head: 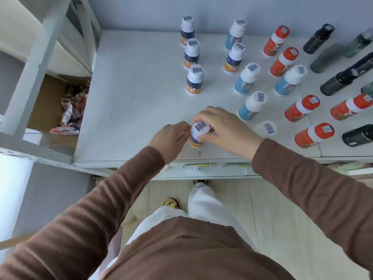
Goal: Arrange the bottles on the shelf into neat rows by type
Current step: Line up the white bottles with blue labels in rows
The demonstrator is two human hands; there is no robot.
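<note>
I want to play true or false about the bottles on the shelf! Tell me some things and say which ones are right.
1. Both hands are on one bottle. True: the left hand and right hand hold the navy-and-orange bottle near the shelf's front edge.
2. Three navy-and-orange bottles stand in a line at the back left. True: the nearest of them has two more behind it.
3. All the red bottles have black caps. False: the red bottles have red caps.
4. The dark bottles are on the left side. False: the dark bottles are at the far right.
5. The cardboard box sits on the shelf. False: it is lower down, left of the shelf.
</note>
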